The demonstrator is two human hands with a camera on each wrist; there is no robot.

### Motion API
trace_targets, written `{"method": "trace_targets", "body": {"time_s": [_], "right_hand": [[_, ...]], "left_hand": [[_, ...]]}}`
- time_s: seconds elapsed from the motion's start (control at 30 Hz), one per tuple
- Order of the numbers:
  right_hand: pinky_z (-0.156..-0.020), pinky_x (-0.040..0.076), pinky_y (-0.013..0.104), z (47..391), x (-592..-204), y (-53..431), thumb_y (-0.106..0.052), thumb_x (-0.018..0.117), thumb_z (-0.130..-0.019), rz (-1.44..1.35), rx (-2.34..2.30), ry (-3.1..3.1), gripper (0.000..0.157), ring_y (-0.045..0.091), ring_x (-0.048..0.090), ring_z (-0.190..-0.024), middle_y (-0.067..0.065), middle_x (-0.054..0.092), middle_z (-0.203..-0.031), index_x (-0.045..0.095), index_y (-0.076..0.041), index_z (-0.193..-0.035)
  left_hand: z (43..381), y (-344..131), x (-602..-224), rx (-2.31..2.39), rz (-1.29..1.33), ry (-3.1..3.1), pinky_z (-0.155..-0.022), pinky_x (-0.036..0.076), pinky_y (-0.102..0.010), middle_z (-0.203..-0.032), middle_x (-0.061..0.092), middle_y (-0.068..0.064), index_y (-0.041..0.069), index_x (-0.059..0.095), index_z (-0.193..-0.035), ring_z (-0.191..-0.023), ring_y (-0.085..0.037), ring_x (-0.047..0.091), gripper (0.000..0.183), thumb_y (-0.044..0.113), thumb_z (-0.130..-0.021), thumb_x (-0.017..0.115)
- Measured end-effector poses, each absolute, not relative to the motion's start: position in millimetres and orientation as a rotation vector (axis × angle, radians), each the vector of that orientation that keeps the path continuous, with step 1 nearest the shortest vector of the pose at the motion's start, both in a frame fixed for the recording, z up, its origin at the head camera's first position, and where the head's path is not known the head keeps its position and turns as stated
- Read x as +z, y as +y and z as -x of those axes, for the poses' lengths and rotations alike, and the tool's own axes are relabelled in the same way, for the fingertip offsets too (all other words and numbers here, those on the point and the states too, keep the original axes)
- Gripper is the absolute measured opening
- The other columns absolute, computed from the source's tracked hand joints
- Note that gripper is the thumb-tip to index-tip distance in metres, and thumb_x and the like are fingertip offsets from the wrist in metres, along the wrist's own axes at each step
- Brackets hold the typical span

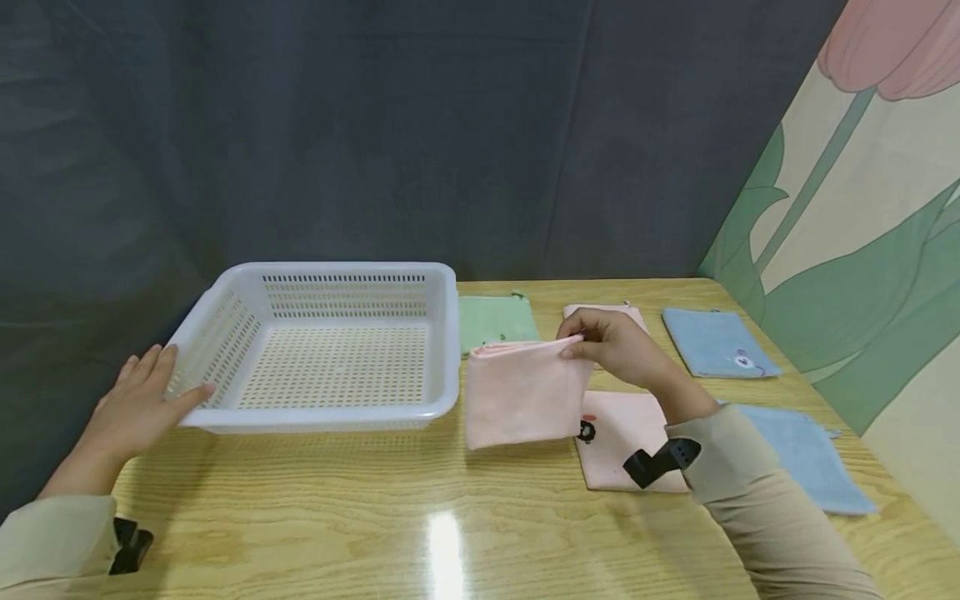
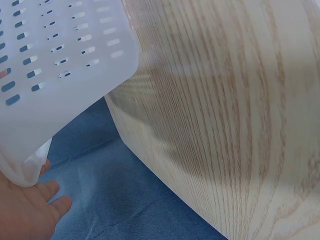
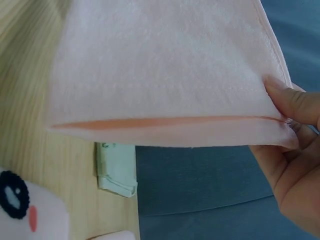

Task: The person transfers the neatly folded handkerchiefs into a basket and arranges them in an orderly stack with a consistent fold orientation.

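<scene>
While the splayed left hand (image 1: 137, 407) touches a basket (image 1: 322, 417), the right hand (image 1: 621, 346) pinches cloth (image 1: 525, 400).

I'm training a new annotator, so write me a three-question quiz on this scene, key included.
1. Which hand holds the folded pink cloth?
2. True or false: the left hand grips a blue cloth.
3. Which cloth lies on the table nearest the white basket: a) blue, b) green, c) pink?

Key:
1. The right hand.
2. False; it touches the white basket.
3. b, the green cloth.
</scene>
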State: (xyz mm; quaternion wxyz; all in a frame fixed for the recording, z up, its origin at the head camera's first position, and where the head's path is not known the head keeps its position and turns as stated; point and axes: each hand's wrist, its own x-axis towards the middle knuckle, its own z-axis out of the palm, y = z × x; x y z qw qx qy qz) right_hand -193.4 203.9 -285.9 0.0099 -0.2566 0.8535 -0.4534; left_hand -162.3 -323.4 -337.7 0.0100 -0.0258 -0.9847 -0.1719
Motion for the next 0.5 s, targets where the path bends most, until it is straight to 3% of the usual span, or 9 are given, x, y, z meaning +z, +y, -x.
{"method": "trace_targets", "body": {"time_s": [0.5], "right_hand": [[-0.053, 0.046, 0.028, 188, -267, 202, -0.001, 0.06, -0.078, 0.769, -1.485, 2.63, 0.009, 0.016, 0.053, -0.064, 0.013, 0.056, -0.087, 0.059, 0.002, -0.086]], "left_hand": [[161, -322, -335, -0.547, 0.067, -3.092, -0.084, 0.003, -0.068, -0.133, -0.009, -0.035, -0.012, -0.006, -0.131, -0.118, -0.048, -0.017, 0.085, 0.048, -0.087, 0.036]]}}
